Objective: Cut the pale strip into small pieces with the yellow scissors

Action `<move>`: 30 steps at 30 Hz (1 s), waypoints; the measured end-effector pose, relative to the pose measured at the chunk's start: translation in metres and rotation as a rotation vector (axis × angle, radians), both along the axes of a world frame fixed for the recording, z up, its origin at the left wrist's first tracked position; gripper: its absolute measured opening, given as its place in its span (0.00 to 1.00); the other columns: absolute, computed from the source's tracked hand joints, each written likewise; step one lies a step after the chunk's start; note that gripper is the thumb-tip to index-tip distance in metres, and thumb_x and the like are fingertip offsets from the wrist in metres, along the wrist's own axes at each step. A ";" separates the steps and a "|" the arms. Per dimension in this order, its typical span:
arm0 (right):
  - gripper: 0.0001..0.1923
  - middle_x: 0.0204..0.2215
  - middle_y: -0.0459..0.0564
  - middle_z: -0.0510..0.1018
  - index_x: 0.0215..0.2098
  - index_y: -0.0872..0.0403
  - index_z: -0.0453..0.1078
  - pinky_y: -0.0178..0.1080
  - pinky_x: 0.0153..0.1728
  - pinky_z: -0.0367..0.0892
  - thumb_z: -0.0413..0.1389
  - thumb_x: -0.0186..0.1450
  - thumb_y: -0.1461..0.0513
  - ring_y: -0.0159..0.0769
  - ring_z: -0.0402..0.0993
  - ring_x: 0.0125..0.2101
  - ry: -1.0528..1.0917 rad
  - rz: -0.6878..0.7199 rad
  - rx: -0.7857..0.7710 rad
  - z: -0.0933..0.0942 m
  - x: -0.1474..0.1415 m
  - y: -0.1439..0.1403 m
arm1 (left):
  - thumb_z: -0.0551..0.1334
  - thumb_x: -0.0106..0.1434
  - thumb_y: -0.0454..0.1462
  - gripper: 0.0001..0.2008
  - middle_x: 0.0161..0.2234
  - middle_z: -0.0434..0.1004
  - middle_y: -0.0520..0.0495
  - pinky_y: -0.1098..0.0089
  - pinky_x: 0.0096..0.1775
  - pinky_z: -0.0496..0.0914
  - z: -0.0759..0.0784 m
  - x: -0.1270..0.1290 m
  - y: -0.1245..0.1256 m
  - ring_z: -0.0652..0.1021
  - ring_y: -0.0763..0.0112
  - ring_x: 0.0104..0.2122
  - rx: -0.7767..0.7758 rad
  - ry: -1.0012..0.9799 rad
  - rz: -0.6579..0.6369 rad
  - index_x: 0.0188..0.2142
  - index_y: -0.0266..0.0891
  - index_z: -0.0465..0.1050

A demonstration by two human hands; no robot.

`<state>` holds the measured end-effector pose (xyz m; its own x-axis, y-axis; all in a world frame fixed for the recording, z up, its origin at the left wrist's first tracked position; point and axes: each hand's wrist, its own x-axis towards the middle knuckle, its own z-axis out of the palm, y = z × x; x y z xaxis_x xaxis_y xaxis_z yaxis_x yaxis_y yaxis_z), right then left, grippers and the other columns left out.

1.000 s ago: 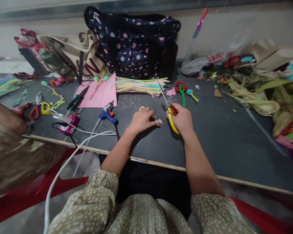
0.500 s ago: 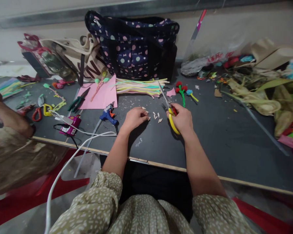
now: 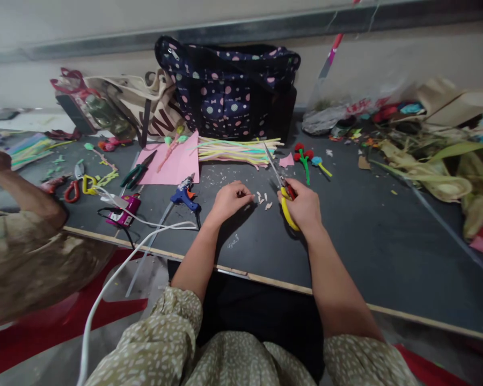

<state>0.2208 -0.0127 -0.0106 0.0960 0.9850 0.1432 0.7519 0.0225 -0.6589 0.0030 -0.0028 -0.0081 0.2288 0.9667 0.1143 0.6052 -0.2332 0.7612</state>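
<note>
My right hand holds a pair of scissors with red and yellow handles, blades pointing up and away to the left. My left hand rests on the dark table, thumb and fingers drawn together; whatever is between them, if anything, is hidden. Just right of its fingertips lie several small pale cut pieces. Beyond both hands stretches a bundle of pastel pipe cleaners. A red flower with a green stem and a small blue flower with a yellow stem lie past the scissors.
A blue glue gun, pink sheet, green-handled pliers and magenta box with a white cable are on the left. A polka-dot bag stands behind. A person's arm rests at far left; dried husks lie right.
The view has tilted up slightly, so everything sits lower and further right. My left fingers have drawn closer together over the small pieces near them. The scissors stay in my right hand.
</note>
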 end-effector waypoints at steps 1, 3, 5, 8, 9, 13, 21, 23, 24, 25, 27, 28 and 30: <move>0.22 0.37 0.50 0.81 0.50 0.49 0.73 0.42 0.39 0.67 0.57 0.57 0.56 0.43 0.76 0.38 0.010 0.001 0.013 0.000 -0.001 -0.001 | 0.65 0.57 0.42 0.09 0.28 0.75 0.50 0.72 0.32 0.64 0.001 -0.001 0.001 0.72 0.74 0.28 -0.028 -0.162 0.036 0.27 0.39 0.75; 0.22 0.37 0.49 0.81 0.50 0.49 0.73 0.40 0.38 0.68 0.57 0.58 0.55 0.41 0.76 0.37 0.036 0.021 0.048 -0.002 -0.003 -0.003 | 0.67 0.55 0.43 0.10 0.25 0.74 0.52 0.74 0.29 0.65 0.004 -0.002 0.002 0.71 0.77 0.24 -0.093 -0.496 0.096 0.27 0.37 0.74; 0.21 0.35 0.48 0.81 0.50 0.49 0.73 0.38 0.37 0.68 0.57 0.58 0.55 0.37 0.76 0.34 0.050 0.063 0.101 -0.005 -0.007 -0.006 | 0.69 0.53 0.43 0.12 0.23 0.74 0.53 0.75 0.27 0.65 0.006 -0.003 0.004 0.71 0.78 0.23 -0.136 -0.789 0.149 0.27 0.37 0.73; 0.20 0.37 0.47 0.81 0.49 0.49 0.74 0.36 0.35 0.69 0.57 0.58 0.56 0.34 0.76 0.32 0.039 0.167 0.197 -0.012 -0.012 -0.010 | 0.73 0.48 0.41 0.14 0.27 0.78 0.52 0.75 0.30 0.70 0.006 -0.004 0.006 0.75 0.78 0.25 -0.153 -1.110 0.203 0.27 0.37 0.71; 0.20 0.38 0.47 0.81 0.49 0.49 0.74 0.36 0.35 0.69 0.57 0.57 0.57 0.34 0.76 0.33 0.030 0.197 0.224 -0.014 -0.014 -0.011 | 0.73 0.47 0.40 0.14 0.28 0.78 0.52 0.74 0.31 0.71 0.006 -0.004 0.007 0.76 0.78 0.26 -0.154 -1.189 0.225 0.28 0.37 0.72; 0.22 0.37 0.46 0.80 0.50 0.49 0.72 0.35 0.37 0.69 0.58 0.56 0.61 0.34 0.76 0.35 -0.055 0.248 0.271 -0.019 -0.019 -0.015 | 0.75 0.44 0.37 0.17 0.31 0.79 0.51 0.75 0.35 0.72 0.005 -0.004 0.009 0.79 0.77 0.30 -0.137 -1.372 0.308 0.33 0.38 0.75; 0.20 0.38 0.45 0.81 0.50 0.50 0.71 0.32 0.34 0.67 0.56 0.59 0.62 0.32 0.77 0.37 -0.234 0.323 0.401 -0.021 -0.022 -0.018 | 0.75 0.43 0.37 0.17 0.30 0.79 0.51 0.74 0.32 0.72 0.006 -0.005 0.008 0.77 0.77 0.28 -0.127 -1.408 0.391 0.34 0.39 0.78; 0.20 0.38 0.45 0.81 0.50 0.50 0.71 0.32 0.33 0.66 0.56 0.59 0.62 0.31 0.77 0.36 -0.264 0.329 0.423 -0.021 -0.022 -0.018 | 0.75 0.42 0.37 0.17 0.31 0.80 0.51 0.73 0.33 0.72 0.006 -0.005 0.008 0.77 0.76 0.27 -0.129 -1.403 0.395 0.34 0.39 0.78; 0.20 0.37 0.45 0.81 0.51 0.50 0.71 0.32 0.33 0.65 0.56 0.59 0.62 0.31 0.77 0.36 -0.278 0.329 0.431 -0.022 -0.023 -0.019 | 0.75 0.42 0.37 0.17 0.32 0.80 0.50 0.72 0.33 0.72 0.006 -0.005 0.008 0.77 0.76 0.28 -0.129 -1.399 0.394 0.34 0.39 0.78; 0.20 0.37 0.44 0.81 0.51 0.50 0.71 0.32 0.33 0.65 0.57 0.59 0.62 0.31 0.76 0.35 -0.293 0.326 0.440 -0.022 -0.023 -0.019 | 0.75 0.43 0.37 0.16 0.32 0.80 0.50 0.72 0.34 0.72 0.007 -0.005 0.008 0.77 0.76 0.28 -0.127 -1.395 0.393 0.34 0.39 0.79; 0.20 0.36 0.44 0.81 0.51 0.50 0.72 0.32 0.32 0.64 0.57 0.60 0.62 0.31 0.76 0.35 -0.327 0.314 0.458 -0.022 -0.024 -0.019 | 0.75 0.43 0.37 0.16 0.31 0.80 0.50 0.72 0.34 0.72 0.007 -0.005 0.007 0.77 0.76 0.28 -0.119 -1.384 0.396 0.33 0.39 0.79; 0.21 0.36 0.44 0.81 0.51 0.50 0.72 0.32 0.31 0.63 0.57 0.60 0.61 0.31 0.76 0.34 -0.343 0.307 0.465 -0.022 -0.024 -0.019 | 0.75 0.43 0.37 0.15 0.31 0.80 0.50 0.72 0.34 0.72 0.007 -0.005 0.007 0.77 0.76 0.28 -0.113 -1.375 0.401 0.33 0.39 0.79; 0.21 0.36 0.43 0.81 0.52 0.50 0.72 0.32 0.30 0.62 0.57 0.60 0.61 0.30 0.75 0.33 -0.367 0.293 0.472 -0.021 -0.024 -0.019 | 0.74 0.43 0.37 0.15 0.31 0.80 0.50 0.72 0.34 0.73 0.007 -0.004 0.007 0.77 0.76 0.28 -0.095 -1.355 0.411 0.33 0.39 0.80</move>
<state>0.1963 -0.0313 -0.0317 -0.3036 0.7863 0.5381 0.8441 0.4839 -0.2307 -0.0013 0.0037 -0.0012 -0.2988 0.9528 -0.0532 -0.5832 -0.1382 0.8005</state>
